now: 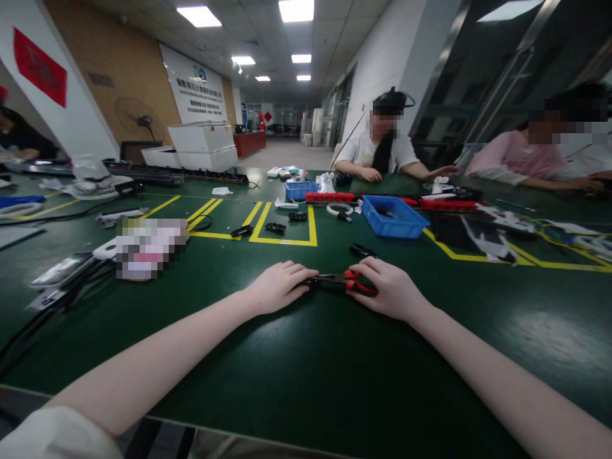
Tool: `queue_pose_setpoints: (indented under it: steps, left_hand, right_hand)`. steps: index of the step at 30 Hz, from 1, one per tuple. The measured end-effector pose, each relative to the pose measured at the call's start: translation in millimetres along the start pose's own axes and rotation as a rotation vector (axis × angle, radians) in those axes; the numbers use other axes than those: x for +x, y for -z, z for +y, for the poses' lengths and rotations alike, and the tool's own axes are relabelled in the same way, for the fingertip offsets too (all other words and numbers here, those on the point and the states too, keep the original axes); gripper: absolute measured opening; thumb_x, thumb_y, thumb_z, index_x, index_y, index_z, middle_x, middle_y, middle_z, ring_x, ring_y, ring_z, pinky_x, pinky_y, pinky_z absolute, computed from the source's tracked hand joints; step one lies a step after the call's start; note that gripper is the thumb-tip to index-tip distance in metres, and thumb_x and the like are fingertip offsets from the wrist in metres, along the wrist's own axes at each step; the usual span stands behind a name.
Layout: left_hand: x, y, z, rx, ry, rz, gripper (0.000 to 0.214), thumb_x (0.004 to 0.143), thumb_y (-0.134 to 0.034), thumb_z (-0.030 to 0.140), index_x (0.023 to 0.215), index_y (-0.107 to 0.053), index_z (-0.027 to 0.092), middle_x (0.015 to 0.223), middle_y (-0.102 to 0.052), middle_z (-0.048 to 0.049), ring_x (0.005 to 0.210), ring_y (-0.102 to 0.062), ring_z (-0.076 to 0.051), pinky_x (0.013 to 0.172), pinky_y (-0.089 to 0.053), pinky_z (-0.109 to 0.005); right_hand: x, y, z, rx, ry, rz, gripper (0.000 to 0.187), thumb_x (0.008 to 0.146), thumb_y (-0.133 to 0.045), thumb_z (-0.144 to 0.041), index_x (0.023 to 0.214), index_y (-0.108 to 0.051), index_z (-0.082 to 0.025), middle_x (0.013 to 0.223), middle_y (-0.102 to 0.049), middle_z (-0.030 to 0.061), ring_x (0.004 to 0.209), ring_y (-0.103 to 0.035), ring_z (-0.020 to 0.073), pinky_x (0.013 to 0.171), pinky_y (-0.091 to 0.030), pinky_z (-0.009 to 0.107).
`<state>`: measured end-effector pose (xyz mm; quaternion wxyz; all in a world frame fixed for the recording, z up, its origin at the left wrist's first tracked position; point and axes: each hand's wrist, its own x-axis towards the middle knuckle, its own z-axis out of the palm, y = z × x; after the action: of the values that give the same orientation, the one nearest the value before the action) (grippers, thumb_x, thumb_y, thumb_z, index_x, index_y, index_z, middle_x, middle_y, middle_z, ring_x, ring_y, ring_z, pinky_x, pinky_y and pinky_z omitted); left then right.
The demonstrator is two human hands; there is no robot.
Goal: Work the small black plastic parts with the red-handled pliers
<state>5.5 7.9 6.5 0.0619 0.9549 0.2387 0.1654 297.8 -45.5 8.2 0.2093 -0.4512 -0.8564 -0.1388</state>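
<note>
Both my hands rest on the green table (306, 370), meeting in front of me. My right hand (389, 288) is closed around the red-and-black handles of a pair of pliers (340, 280) that lies flat on the table, jaws pointing left. My left hand (280, 285) lies over the jaw end, its fingers curled down on something I cannot make out. A small black part (362, 250) sits just beyond my right hand.
A blue bin (393, 217) stands behind, with a smaller blue bin (301, 190) further back. Yellow tape outlines (282, 241) hold small black parts. Cables and devices lie at left. Two people sit across the table at the right.
</note>
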Motion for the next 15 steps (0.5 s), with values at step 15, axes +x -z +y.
queue_pose_setpoints:
  steps: [15]
  left_hand:
    - [-0.1, 0.1, 1.9, 0.026, 0.016, 0.005, 0.038, 0.104, -0.037, 0.031, 0.139, -0.046, 0.019, 0.124, -0.064, -0.0082, 0.108, -0.061, -0.021, 0.096, -0.049, -0.037]
  right_hand:
    - [1.3, -0.7, 3.1, -0.069, 0.044, 0.093, 0.042, 0.085, -0.063, -0.041, 0.121, -0.062, -0.019, 0.113, -0.066, 0.0129, 0.106, -0.062, 0.0289, 0.095, -0.049, 0.049]
